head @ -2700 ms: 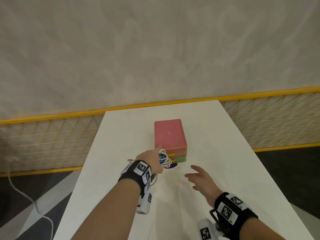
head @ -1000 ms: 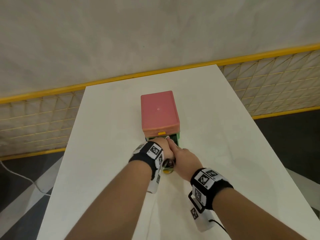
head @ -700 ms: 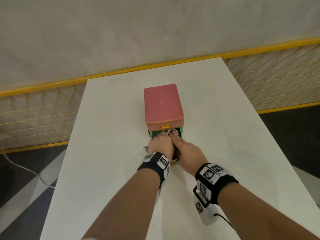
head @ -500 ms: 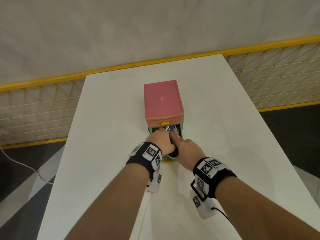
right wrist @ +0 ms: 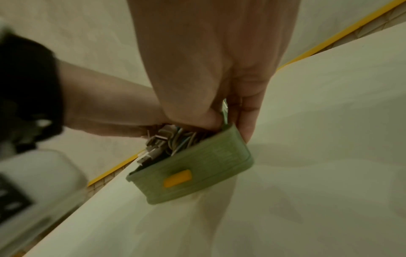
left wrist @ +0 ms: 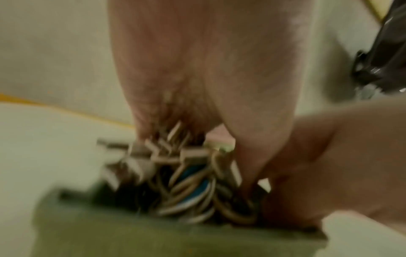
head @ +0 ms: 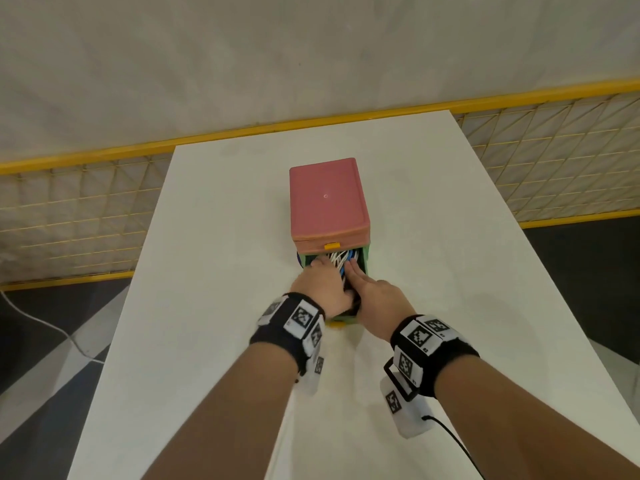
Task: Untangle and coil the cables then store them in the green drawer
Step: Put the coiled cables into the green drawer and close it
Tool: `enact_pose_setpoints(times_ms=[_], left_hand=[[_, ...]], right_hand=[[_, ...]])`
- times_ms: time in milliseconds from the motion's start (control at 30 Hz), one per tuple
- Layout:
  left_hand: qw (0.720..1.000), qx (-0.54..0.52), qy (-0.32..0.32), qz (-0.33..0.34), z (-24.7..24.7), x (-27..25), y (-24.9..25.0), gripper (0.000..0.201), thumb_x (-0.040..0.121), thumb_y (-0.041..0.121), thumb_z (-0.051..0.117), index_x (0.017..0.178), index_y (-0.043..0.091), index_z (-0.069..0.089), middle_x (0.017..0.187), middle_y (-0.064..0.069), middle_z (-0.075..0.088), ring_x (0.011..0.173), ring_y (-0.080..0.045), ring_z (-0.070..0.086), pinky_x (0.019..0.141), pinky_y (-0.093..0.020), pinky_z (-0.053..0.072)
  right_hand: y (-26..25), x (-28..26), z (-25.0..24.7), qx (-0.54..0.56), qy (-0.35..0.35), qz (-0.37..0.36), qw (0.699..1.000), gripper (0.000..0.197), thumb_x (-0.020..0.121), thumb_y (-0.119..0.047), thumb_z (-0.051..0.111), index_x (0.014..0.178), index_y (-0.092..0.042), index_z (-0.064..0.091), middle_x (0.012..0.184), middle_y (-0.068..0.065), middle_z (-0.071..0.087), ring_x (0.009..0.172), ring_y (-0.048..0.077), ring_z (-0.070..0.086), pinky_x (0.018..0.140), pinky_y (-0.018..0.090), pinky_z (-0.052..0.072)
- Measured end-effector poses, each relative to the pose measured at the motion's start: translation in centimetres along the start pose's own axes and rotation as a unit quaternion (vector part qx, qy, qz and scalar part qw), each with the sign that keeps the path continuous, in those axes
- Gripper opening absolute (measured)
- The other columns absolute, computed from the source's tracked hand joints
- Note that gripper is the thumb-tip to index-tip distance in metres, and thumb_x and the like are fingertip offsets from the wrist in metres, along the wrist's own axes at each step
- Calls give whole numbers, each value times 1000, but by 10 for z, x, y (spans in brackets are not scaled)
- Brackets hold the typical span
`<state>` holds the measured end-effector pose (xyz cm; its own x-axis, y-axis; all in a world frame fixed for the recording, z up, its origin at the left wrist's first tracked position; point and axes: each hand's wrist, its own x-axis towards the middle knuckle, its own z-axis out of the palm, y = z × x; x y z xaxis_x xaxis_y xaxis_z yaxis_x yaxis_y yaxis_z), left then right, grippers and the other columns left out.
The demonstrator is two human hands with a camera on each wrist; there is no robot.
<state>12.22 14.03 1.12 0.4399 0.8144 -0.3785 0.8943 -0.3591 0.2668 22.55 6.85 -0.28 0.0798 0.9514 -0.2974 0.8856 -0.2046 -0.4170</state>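
The green drawer [head: 365, 258] [right wrist: 197, 173] stands pulled out of the pink drawer unit [head: 327, 199]. A bundle of white and blue cables [head: 337, 258] [left wrist: 186, 191] [right wrist: 175, 139] fills it, with plugs sticking up at the near end. My left hand [head: 322, 282] [left wrist: 197, 69] lies on top of the bundle, its fingers curled down over it inside the drawer. My right hand [head: 374, 303] [right wrist: 208, 60] is at the drawer's right wall. Its thumb presses inside on the cables and a finger runs down the outside of the wall.
The unit stands mid-way along a white table [head: 225, 237]. The drawer's yellow handle [right wrist: 177, 179] faces me. A closed pink drawer with a yellow tab [head: 331, 245] sits above the green one. A yellow mesh fence [head: 554, 161] runs behind the table.
My left hand has carried the coiled cables from beside the unit into the green drawer. The right hand has come in from the right and joined it at the drawer.
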Motion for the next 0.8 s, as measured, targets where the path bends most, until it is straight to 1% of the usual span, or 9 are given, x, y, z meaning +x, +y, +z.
enact_pose_setpoints(times_ms=[100,267,367,433,500,600,667,733,800], left_hand=[[999,40,1,-12,13,-10,3,88,94,25,55,148,-13,-3,150,-27,25,137,-37,32,113,-39,30],[995,-96,-4,-20,20,-8,5,86,93,14,53,150,-7,-7,158,-24,6,148,-34,7,121,-36,4],[982,-184,-38,-3,13,-10,-6,76,95,18,51,153,-1,6,157,-20,18,146,-32,19,120,-36,18],[976,-214,40,27,1,-18,-15,42,93,21,54,133,7,51,128,-15,57,117,-30,56,96,-33,46],[958,-181,216,51,-14,-28,-21,16,92,21,58,101,10,67,100,-7,66,92,-23,62,76,-31,50],[920,-119,358,108,-30,-21,-24,31,90,20,63,119,10,60,122,-8,54,114,-22,52,94,-34,48],[946,-64,290,130,-39,-5,-22,48,96,18,55,142,11,44,146,-12,41,138,-29,35,115,-43,32],[973,7,185,138,-44,7,-22,57,100,10,44,153,15,26,161,-10,22,149,-30,16,121,-46,13],[982,23,123,142,-46,11,-24,65,98,2,40,156,18,16,164,-8,12,151,-28,8,121,-44,7]], right_hand=[[0,0,-1,-4,1,-4,1000,80,88,-14,52,152,-19,5,161,0,4,104,31,60,90,33,44],[7,-10,4,14,46,-62,997,80,86,1,44,149,-37,12,160,-12,2,95,24,56,88,29,46],[6,-10,3,23,44,-54,997,75,87,3,41,149,-33,20,159,-10,12,106,27,54,93,31,45],[5,-7,4,6,34,-55,998,78,85,8,38,150,-29,18,160,-8,9,107,28,52,91,34,46],[4,-9,4,-5,26,-45,999,80,82,11,38,150,-26,19,160,-6,9,106,28,49,89,36,46],[0,-17,4,-120,117,-84,982,69,74,2,47,141,-12,43,151,6,38,119,38,52,97,44,46],[-7,-23,6,-168,131,-112,971,62,76,-9,47,138,-8,47,147,10,43,135,39,40,111,52,34],[-11,-29,18,-115,105,-157,975,62,87,-17,49,146,-11,32,155,8,29,144,29,24,118,47,18],[-11,-32,30,-87,62,-156,982,66,88,-19,57,147,-11,29,155,8,28,144,27,27,114,46,31]])
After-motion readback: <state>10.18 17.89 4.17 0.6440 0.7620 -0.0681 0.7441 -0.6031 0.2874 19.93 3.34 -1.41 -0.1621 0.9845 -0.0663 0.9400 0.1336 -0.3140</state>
